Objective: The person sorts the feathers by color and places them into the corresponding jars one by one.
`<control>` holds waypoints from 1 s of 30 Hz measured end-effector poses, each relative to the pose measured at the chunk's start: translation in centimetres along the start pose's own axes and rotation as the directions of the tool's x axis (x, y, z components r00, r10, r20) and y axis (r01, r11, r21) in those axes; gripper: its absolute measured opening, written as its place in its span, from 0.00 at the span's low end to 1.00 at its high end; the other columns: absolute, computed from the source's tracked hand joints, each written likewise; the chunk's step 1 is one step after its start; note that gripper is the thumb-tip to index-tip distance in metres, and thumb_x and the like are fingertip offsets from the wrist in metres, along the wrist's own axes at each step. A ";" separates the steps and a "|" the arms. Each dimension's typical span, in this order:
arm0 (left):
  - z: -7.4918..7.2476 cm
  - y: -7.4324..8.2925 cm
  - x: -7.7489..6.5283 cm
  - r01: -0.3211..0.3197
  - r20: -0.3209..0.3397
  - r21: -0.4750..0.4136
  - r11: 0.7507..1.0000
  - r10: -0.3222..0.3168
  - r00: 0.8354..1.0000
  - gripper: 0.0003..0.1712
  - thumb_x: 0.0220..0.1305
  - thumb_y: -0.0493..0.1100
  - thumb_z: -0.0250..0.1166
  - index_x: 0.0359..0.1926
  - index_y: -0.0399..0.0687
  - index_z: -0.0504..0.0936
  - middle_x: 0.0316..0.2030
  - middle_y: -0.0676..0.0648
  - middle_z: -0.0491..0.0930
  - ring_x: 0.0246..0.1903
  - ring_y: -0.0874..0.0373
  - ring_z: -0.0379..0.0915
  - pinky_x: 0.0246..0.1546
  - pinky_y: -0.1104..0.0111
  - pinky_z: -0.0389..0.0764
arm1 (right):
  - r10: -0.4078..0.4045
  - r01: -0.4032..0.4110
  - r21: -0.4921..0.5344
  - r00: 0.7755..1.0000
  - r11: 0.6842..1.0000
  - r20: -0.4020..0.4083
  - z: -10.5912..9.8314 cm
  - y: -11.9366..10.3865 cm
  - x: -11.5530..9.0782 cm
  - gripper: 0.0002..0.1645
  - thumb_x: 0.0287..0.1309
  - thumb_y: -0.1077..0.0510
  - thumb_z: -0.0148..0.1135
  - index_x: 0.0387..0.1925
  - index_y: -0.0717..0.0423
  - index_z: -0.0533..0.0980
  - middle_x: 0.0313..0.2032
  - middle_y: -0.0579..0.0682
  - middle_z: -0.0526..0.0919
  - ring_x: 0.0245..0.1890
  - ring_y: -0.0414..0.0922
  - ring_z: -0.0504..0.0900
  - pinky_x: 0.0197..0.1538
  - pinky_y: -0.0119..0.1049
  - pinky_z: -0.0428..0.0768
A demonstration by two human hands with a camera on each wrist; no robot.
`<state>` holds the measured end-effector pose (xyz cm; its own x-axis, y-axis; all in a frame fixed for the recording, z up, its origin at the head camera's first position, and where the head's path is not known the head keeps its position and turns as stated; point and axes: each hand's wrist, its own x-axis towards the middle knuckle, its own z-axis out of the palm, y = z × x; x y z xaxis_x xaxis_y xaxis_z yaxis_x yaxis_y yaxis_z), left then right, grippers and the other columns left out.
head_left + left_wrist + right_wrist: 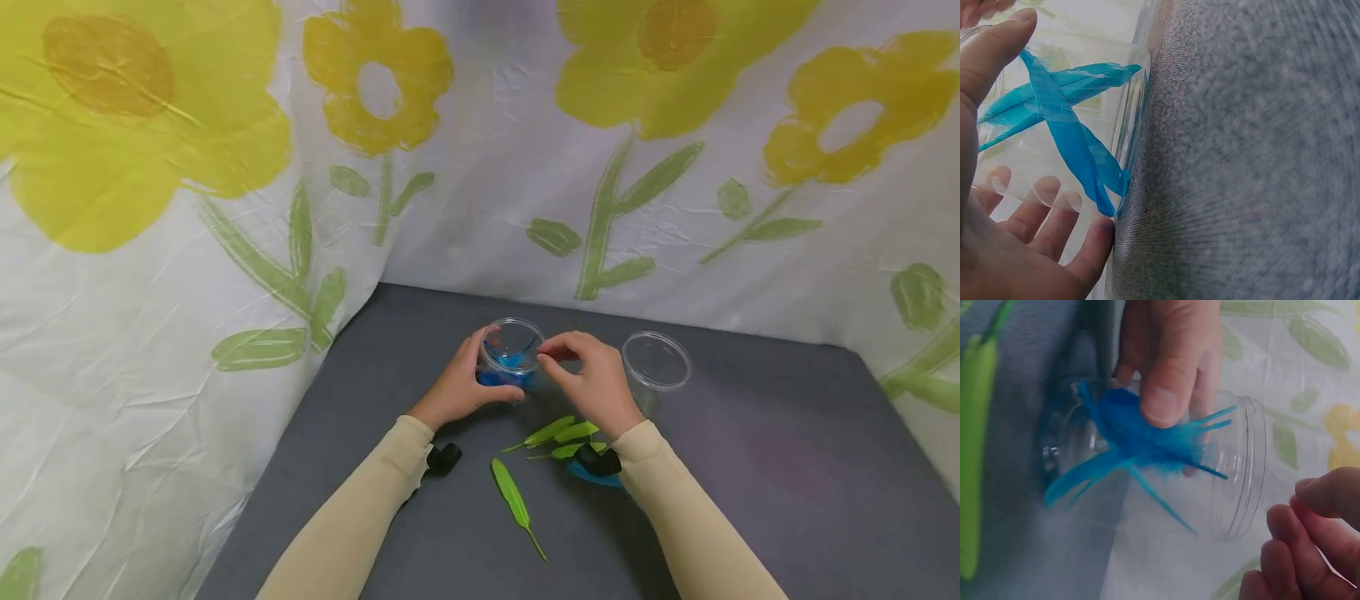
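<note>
My left hand [468, 379] grips a clear plastic jar [1241, 506] standing on the grey table, thumb and fingers curled round its wall. Several blue feathers [1069, 134] lie crossed inside the jar, some leaning up toward the mouth. Just beside the jar's open rim is my right hand [588, 375]. Its thumb and fingertips [1319, 494] meet with the fingers curled, and nothing shows between them. Nearer to me, several green feathers [551, 431] lie in a loose group below the right hand, and one green feather [512, 493] lies apart.
A second clear round container [656, 360] stands to the right, its body partly behind the right hand. Blue feathers [596, 477] lie partly hidden under the right wrist. The grey table [787, 467] meets a hanging cloth [480, 208] printed with yellow flowers.
</note>
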<state>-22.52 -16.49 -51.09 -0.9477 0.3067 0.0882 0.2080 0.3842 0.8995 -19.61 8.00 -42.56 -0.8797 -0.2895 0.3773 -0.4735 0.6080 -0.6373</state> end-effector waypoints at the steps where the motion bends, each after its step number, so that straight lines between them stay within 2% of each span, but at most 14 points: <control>1: -0.1 0.0 0.0 -0.005 -0.005 -0.001 1.000 0.005 1.000 0.65 0.57 0.65 0.83 0.85 0.75 0.51 0.76 0.50 0.65 0.73 0.49 0.66 0.75 0.45 0.73 | -0.001 0.001 -0.008 1.000 1.000 0.005 -0.1 0.1 -0.3 0.05 0.72 0.54 0.73 0.46 0.45 0.88 0.43 0.43 0.89 0.46 0.46 0.90 0.53 0.50 0.89; 4: -0.6 0.0 0.0 -0.014 -0.015 0.002 1.000 0.014 1.000 0.65 0.57 0.63 0.83 0.86 0.70 0.52 0.76 0.49 0.65 0.72 0.47 0.67 0.74 0.44 0.73 | -0.008 0.011 -0.046 0.999 0.999 0.052 -0.3 0.3 -1.6 0.05 0.70 0.55 0.74 0.45 0.44 0.88 0.42 0.42 0.89 0.45 0.45 0.90 0.52 0.50 0.89; 7: -1.1 0.2 0.0 -0.012 -0.021 0.007 1.000 0.012 1.000 0.65 0.57 0.63 0.83 0.86 0.68 0.52 0.75 0.49 0.65 0.72 0.46 0.67 0.74 0.44 0.73 | -0.009 0.022 -0.089 0.990 0.996 0.139 -0.5 0.5 -3.2 0.04 0.70 0.55 0.74 0.45 0.46 0.89 0.41 0.41 0.89 0.44 0.46 0.89 0.51 0.51 0.89; 11: -1.5 0.2 0.1 -0.001 -0.023 0.015 1.000 0.002 1.000 0.66 0.56 0.65 0.83 0.86 0.68 0.52 0.75 0.51 0.65 0.71 0.47 0.68 0.74 0.45 0.73 | 0.019 0.027 -0.183 0.969 0.983 0.246 -0.4 0.8 -5.1 0.02 0.67 0.55 0.76 0.40 0.45 0.89 0.38 0.38 0.88 0.41 0.42 0.87 0.48 0.44 0.88; 13: -1.5 0.1 0.1 0.003 -0.022 0.011 1.000 -0.002 1.000 0.66 0.56 0.66 0.83 0.86 0.69 0.52 0.75 0.51 0.65 0.71 0.47 0.68 0.73 0.44 0.73 | 0.031 0.036 -0.235 0.961 0.971 0.273 -0.2 0.9 -5.9 0.03 0.65 0.55 0.78 0.37 0.43 0.88 0.36 0.37 0.88 0.40 0.40 0.85 0.45 0.39 0.86; 19: -1.3 -0.2 0.1 0.015 -0.032 0.015 1.000 -0.015 0.999 0.66 0.55 0.67 0.83 0.86 0.72 0.52 0.74 0.53 0.66 0.70 0.47 0.69 0.73 0.44 0.74 | 0.026 0.079 -0.334 0.954 0.939 0.298 0.7 1.4 -7.5 0.06 0.59 0.54 0.81 0.34 0.43 0.88 0.32 0.37 0.86 0.36 0.37 0.83 0.41 0.35 0.83; 25: -0.6 -0.2 0.1 0.000 -0.012 0.017 1.000 0.000 1.000 0.66 0.55 0.67 0.83 0.86 0.72 0.52 0.74 0.51 0.66 0.72 0.48 0.68 0.75 0.45 0.73 | 0.059 0.063 -0.371 0.950 0.926 0.308 1.4 1.8 -8.7 0.09 0.57 0.56 0.83 0.30 0.42 0.86 0.28 0.36 0.82 0.33 0.36 0.78 0.36 0.33 0.79; 30: 0.1 -0.1 0.2 -0.004 -0.003 -0.004 1.000 0.004 1.000 0.66 0.55 0.67 0.83 0.86 0.69 0.53 0.74 0.51 0.65 0.73 0.49 0.67 0.76 0.45 0.72 | 0.049 0.073 -0.389 0.954 0.918 0.295 1.4 2.1 -9.4 0.12 0.56 0.58 0.82 0.26 0.42 0.84 0.26 0.36 0.79 0.31 0.36 0.76 0.33 0.32 0.76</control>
<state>-22.71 -16.41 -51.17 -0.9475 0.3057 0.0935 0.2112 0.3791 0.9009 -12.39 10.99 -48.36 -0.8760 -0.4643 0.1309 -0.4814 0.8249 -0.2963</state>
